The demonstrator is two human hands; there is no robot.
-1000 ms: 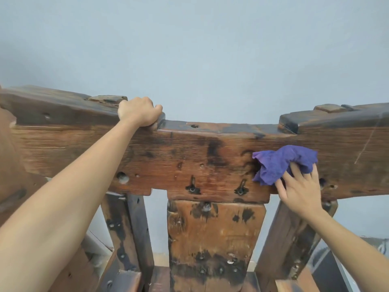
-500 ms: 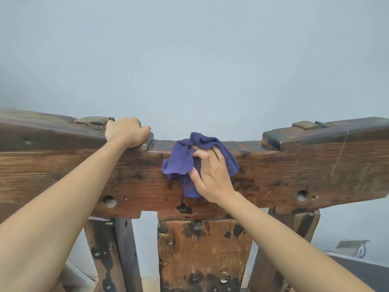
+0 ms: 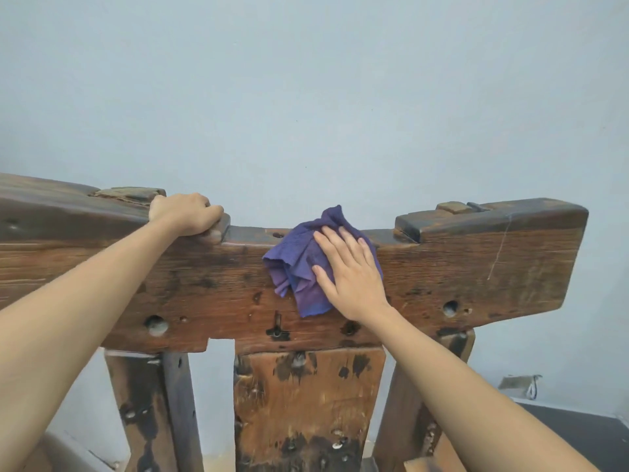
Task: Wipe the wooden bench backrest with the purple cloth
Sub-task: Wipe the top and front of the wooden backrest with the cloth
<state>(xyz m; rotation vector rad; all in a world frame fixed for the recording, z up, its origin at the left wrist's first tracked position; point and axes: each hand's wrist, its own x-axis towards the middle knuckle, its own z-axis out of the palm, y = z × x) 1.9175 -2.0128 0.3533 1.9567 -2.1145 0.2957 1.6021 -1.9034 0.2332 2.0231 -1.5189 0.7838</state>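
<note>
Two hands on the backrest (image 3: pixel 476 267): left hand (image 3: pixel 185 212) left of its dip, fingers curled shut over the top edge; right hand (image 3: pixel 350 277) at the dip, fingers spread flat, pressing rather than gripping the purple cloth (image 3: pixel 299 267) against the front face and over the top edge. Soft, light, bunched, likely to slip or fold under a flat palm, so best pinched at the crumpled middle. Backrest's far left end and the bench seat cut off; rear face hidden.
</note>
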